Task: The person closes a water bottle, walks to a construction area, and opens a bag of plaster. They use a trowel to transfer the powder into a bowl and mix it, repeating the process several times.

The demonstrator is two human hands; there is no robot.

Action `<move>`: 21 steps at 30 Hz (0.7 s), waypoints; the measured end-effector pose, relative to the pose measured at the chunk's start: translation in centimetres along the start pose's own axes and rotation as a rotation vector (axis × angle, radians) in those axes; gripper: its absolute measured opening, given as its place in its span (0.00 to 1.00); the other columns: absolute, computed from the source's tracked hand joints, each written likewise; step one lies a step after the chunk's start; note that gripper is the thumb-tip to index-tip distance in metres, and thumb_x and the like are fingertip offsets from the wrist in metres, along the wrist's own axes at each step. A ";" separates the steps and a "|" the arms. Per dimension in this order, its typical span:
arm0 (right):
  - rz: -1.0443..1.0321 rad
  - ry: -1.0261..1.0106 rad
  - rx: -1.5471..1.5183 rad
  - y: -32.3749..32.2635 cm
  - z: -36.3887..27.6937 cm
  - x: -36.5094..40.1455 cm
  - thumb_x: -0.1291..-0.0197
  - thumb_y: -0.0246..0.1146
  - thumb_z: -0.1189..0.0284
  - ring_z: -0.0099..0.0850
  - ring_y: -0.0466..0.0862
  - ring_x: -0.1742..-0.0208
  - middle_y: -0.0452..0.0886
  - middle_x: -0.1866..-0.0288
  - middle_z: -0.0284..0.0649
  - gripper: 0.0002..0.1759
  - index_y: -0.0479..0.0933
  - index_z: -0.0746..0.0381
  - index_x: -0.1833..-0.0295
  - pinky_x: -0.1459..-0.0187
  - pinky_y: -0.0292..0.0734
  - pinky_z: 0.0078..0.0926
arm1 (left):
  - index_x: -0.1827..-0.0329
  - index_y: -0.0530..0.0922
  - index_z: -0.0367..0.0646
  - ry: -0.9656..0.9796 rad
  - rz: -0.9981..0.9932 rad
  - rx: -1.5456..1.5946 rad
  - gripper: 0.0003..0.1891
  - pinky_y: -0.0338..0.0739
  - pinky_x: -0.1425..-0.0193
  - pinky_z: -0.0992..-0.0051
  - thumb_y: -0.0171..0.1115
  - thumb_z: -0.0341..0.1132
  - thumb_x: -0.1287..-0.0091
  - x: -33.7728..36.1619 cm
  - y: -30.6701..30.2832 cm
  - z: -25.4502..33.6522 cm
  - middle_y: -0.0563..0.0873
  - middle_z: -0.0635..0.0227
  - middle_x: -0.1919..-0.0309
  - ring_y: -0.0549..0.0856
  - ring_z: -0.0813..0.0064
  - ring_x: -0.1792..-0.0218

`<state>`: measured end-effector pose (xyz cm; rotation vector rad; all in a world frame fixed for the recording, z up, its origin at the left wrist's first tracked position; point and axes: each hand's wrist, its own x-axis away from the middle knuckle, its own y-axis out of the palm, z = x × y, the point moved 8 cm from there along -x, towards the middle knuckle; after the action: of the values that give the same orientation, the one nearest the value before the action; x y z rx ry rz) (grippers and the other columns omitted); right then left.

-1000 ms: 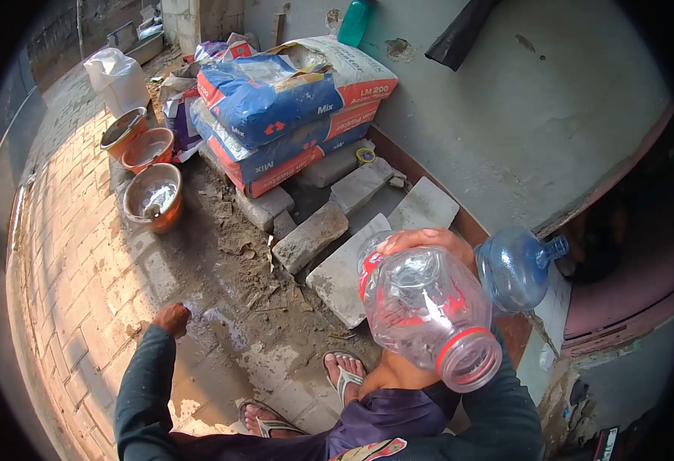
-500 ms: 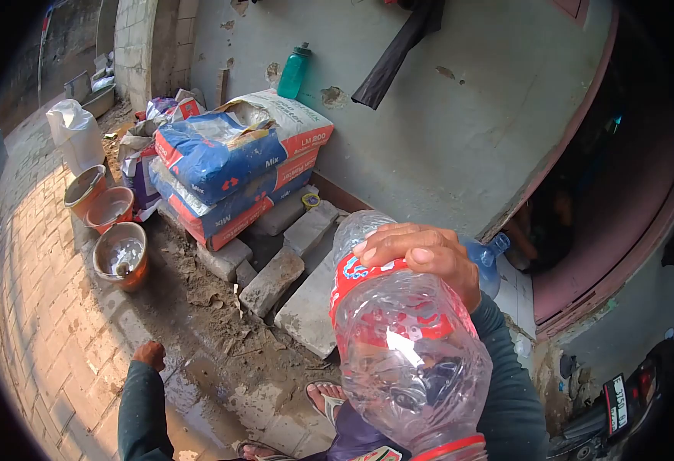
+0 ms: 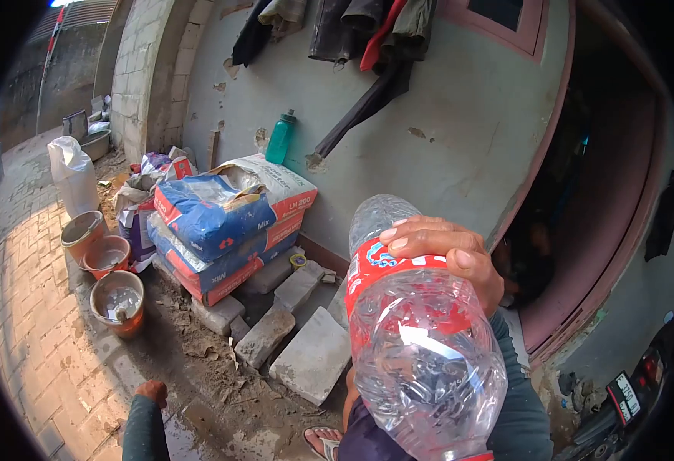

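Observation:
Close to the camera, my right hand [image 3: 448, 250] is wrapped round a large clear plastic bottle [image 3: 429, 346] at its red label. The bottle lies tilted, its rounded base away from me and its neck with a red ring at the lower edge of view. Whether anything is inside cannot be made out through the reflections. My left hand [image 3: 152, 392] hangs low at the left above the wet ground, fingers curled in, with nothing visible in it. My sandalled foot [image 3: 323, 442] shows at the bottom.
Stacked cement-mix bags [image 3: 225, 223] stand by the wall with a green bottle [image 3: 280, 138] on top. Concrete blocks [image 3: 314, 357] lie before them. Several buckets [image 3: 119, 303] and a white sack [image 3: 73, 177] line the left. Clothes [image 3: 367, 38] hang above; a motorcycle [image 3: 629, 399] is lower right.
The view has tilted up, showing more hanging clothes. My right hand and the bottle have shifted slightly right in view. The blue container beyond my right hand is no longer visible.

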<state>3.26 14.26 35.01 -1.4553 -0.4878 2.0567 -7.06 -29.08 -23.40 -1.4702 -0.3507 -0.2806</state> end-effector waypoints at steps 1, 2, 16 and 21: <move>0.009 -0.003 0.015 -0.2 -0.1 -0.4 0.49 0.75 0.72 0.49 0.88 0.55 0.84 0.52 0.53 0.33 0.69 0.62 0.38 0.53 0.86 0.48 | 0.62 0.88 0.44 0.011 -0.039 -0.016 0.10 0.86 0.52 0.63 0.67 0.33 0.46 -0.3 0.4 0.0 0.90 0.56 0.59 0.90 0.57 0.54; 0.009 -0.021 0.028 -0.4 -0.2 -0.7 0.49 0.75 0.72 0.49 0.88 0.55 0.84 0.52 0.53 0.33 0.69 0.62 0.38 0.53 0.86 0.48 | 0.62 0.88 0.44 0.013 -0.017 -0.014 0.10 0.86 0.52 0.63 0.67 0.33 0.46 -0.5 0.2 0.1 0.90 0.56 0.59 0.90 0.57 0.54; 0.012 -0.128 0.112 -1.8 -1.5 -3.8 0.51 0.76 0.71 0.47 0.89 0.55 0.84 0.52 0.52 0.36 0.68 0.62 0.37 0.52 0.86 0.46 | 0.55 0.88 0.44 -0.062 -0.040 -0.005 0.15 0.84 0.47 0.59 0.69 0.32 0.48 0.5 -2.8 1.9 0.89 0.54 0.52 0.87 0.55 0.47; 0.050 -0.156 0.118 -2.2 -2.1 -4.7 0.50 0.76 0.69 0.48 0.89 0.55 0.84 0.53 0.52 0.37 0.68 0.62 0.36 0.53 0.86 0.46 | 0.56 0.88 0.42 -0.024 0.012 0.069 0.13 0.85 0.48 0.59 0.67 0.32 0.46 -0.1 -2.9 1.8 0.89 0.53 0.55 0.88 0.55 0.49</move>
<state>6.91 12.97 39.03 -1.2570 -0.3882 2.2100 -8.43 -27.54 -20.66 -1.4080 -0.3670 -0.2388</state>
